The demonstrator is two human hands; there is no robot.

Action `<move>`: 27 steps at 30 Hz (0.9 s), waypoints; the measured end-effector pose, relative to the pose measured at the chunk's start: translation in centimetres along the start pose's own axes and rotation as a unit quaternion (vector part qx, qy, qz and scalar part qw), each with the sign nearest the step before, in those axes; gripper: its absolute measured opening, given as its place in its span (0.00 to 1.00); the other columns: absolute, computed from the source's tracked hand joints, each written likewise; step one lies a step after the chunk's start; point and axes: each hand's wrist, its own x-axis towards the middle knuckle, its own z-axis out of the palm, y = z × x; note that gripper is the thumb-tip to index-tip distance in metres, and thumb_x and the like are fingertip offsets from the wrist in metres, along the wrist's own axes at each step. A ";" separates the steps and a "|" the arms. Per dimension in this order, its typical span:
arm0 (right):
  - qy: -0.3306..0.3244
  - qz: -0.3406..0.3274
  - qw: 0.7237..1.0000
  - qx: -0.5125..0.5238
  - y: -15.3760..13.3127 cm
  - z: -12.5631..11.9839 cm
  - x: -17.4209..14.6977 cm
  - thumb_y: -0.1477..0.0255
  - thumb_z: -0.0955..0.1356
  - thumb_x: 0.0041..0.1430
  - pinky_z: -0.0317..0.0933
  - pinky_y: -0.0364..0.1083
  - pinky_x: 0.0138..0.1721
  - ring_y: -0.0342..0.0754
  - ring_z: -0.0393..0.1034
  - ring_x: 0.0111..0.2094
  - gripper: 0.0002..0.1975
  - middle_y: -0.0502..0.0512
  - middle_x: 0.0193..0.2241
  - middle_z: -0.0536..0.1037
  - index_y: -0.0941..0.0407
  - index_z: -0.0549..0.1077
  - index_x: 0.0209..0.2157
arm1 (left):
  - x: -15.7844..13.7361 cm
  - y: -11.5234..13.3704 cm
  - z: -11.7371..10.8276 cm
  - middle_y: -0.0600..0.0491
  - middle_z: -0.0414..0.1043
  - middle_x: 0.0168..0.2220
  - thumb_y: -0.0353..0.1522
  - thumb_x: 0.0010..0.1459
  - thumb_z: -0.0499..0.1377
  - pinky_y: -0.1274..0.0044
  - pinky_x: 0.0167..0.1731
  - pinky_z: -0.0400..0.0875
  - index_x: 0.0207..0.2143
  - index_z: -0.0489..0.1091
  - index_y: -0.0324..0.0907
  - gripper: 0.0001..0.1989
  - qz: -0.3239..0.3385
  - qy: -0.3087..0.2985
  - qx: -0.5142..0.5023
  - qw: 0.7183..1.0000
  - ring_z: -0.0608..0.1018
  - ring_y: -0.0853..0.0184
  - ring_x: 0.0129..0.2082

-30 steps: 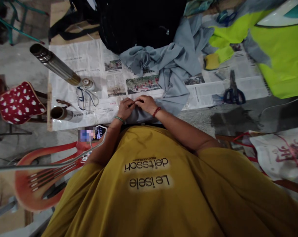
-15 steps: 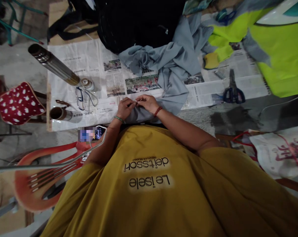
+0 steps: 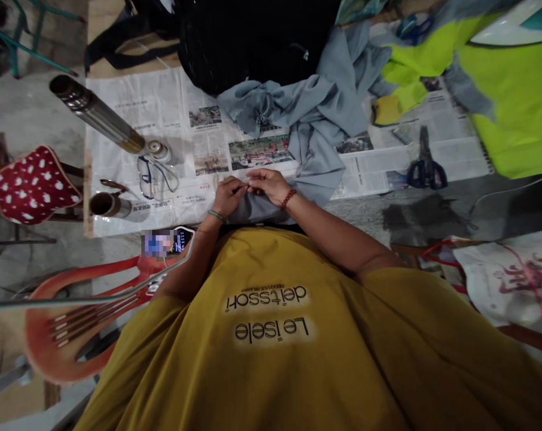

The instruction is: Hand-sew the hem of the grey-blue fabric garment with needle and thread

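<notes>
Hands together at near table edge, as a second ago. Left hand (image 3: 228, 196) and right hand (image 3: 267, 184) fingertips pinch edge of grey cloth (image 3: 316, 120) on newspaper (image 3: 163, 102); right hand shifted slightly upward. Scissors (image 3: 426, 164), glasses (image 3: 157, 173) unmoved.

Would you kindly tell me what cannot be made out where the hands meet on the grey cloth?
Head view only:
- What the left hand and right hand pinch between them: too small.
- Grey cloth near edge: hidden by the yellow shirt.
- Phone screen: blurred.
</notes>
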 end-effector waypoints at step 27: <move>-0.001 -0.036 0.999 -0.001 -3.4 -0.4 0.2 0.48 0.66 0.67 0.70 0.44 0.32 0.45 0.79 0.34 0.21 0.49 0.34 0.79 0.50 0.63 0.43 | 0.0 0.0 0.1 0.53 0.74 0.29 0.35 0.62 0.62 0.72 0.40 0.71 0.30 0.76 0.45 0.07 -0.013 0.003 0.013 1.000 0.75 0.64 0.34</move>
